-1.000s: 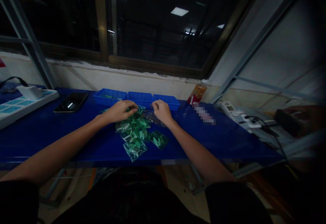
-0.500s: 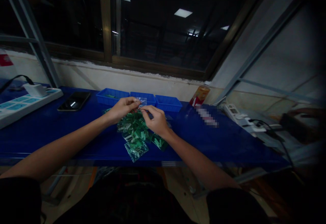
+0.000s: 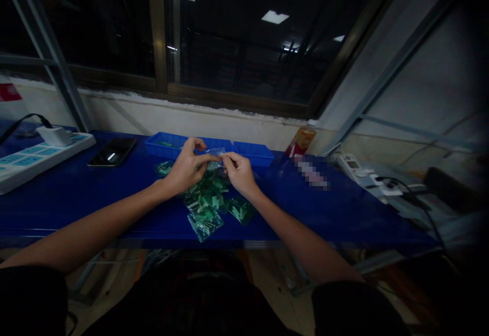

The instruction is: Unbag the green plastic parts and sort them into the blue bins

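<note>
A small clear plastic bag [image 3: 216, 151] is held up between my hands, above a pile of little bags [image 3: 206, 198] with green pieces inside. The fingers of my left hand [image 3: 186, 169] are bent around the bag's left side, one digit stretched along it towards the right. My right hand [image 3: 240, 174] pinches the bag's right end, thumb and fingers pressed together. Fingers partly cover the bag, and its contents cannot be made out. One filled bag [image 3: 240, 210] lies at the pile's right edge, below my right wrist.
Blue trays stand in a row at the back; the left tray [image 3: 165, 144] has some green pieces, and the right tray [image 3: 252, 153] is beside my right hand. A phone [image 3: 112, 152] and a power strip [image 3: 46, 152] lie left. A carton [image 3: 301, 142] stands back right on the blue table [image 3: 305, 218].
My left hand has turned and its upper fingers have lifted and spread from the earlier pinch. Both hands have shifted slightly right with the clear bag.
</note>
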The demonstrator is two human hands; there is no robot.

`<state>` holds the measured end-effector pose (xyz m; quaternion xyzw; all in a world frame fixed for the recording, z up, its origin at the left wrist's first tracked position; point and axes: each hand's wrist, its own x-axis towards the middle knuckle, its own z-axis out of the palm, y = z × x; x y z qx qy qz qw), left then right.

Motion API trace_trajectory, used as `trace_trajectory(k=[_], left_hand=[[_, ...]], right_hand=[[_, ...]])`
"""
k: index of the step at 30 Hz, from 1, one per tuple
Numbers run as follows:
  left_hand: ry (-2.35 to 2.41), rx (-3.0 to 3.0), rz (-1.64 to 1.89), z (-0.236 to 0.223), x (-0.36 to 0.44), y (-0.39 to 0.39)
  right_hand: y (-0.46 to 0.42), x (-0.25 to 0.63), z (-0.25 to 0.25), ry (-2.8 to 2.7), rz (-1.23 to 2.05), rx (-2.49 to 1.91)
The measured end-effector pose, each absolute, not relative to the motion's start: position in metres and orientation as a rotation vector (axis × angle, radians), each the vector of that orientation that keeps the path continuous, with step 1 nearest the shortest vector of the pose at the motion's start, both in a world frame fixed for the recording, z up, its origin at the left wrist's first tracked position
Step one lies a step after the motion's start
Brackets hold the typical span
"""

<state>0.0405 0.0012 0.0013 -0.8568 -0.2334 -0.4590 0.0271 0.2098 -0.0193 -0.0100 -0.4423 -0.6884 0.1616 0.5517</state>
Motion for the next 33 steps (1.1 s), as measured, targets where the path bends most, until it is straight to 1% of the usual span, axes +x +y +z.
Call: trace_trajectory(k=[2,5,8,10,13,18,20,24,26,30,33], left_hand=[[-0.877,-2.681,-1.434,0.005,0.041,0.000],[-1.186,-2.982,-1.498,0.010,0.043,0.001],[-1.654,-3.338,-1.734,0.011,0.043,0.004],[-1.886,-3.420,-1.940,0.010,0.042,0.006],[-1.908,-3.422,-2.148,0.009,0.042,0.006],[-1.769,-3.213,-2.334,0.006,0.045,0.006],[-1.601,-3.114,-2.260,0.004,0.044,0.007],[-1.076,-2.878,-1.712,-0.001,0.040,0.008],[-0.890,-2.808,-1.500,-0.004,0.039,0.008],[-0.832,-2.786,-1.335,-0.009,0.039,0.011],[-0.947,-2.922,-1.302,-0.008,0.040,0.014]], right_hand=[[-0.017,0.212,-0.011,-1.543,0.411,-1.056],[-0.019,0.215,-0.011,-1.544,0.240,-1.054],[-0.024,0.216,-0.009,-1.652,0.017,-1.018],[-0.026,0.215,-0.009,-1.721,-0.039,-0.975],[-0.026,0.212,-0.010,-1.779,-0.042,-0.930],[-0.023,0.210,-0.013,-1.803,-0.014,-0.925],[-0.024,0.209,-0.013,-1.799,0.042,-0.949],[-0.022,0.209,-0.010,-1.698,0.276,-1.046],[-0.018,0.210,-0.011,-1.672,0.396,-1.061],[-0.009,0.212,-0.020,-1.618,0.619,-1.043],[-0.007,0.213,-0.024,-1.549,0.609,-1.067]])
